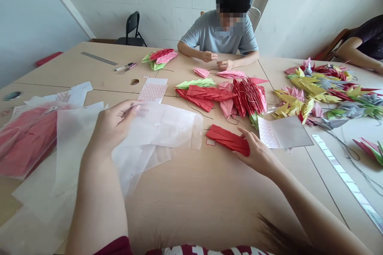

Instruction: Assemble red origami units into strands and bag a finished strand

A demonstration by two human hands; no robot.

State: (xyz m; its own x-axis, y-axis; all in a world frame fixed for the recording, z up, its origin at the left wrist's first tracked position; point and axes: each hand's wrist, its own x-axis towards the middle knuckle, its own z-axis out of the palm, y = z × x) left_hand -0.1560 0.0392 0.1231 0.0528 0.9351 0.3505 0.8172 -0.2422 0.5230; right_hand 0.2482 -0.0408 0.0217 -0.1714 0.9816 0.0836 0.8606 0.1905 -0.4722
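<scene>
**A:** In the head view, the only one, what is held in the left hand [118, 121]?

**B:** A translucent bag [170, 125]. Its left end is pinched between thumb and bent fingers, with the grip closed on the film. The rest is stretched out to the right, over other bags [128, 171] on the table [185, 207]. Such limp film is probably held at one end so that it can be managed without being crumpled.

**A:** And the right hand [259, 152]?

**B:** It is laid at the right end of a red folded paper piece [226, 138], with thumb and fingers parted by about the width of the piece. Whether it is gripped or only touched cannot be told.

**A:** Where is that piece set?

**B:** On the table, just right of the bag's free end, beside a small red-outlined label [211, 142]. By contact at one end only, the pleats are perhaps spared.

**A:** Why is everything spread so?

**B:** Presumably for reach: bags are heaped at the left, and more red pieces [248, 97] are bunched beyond the right hand, with a label sheet [284, 132] placed near.
</scene>
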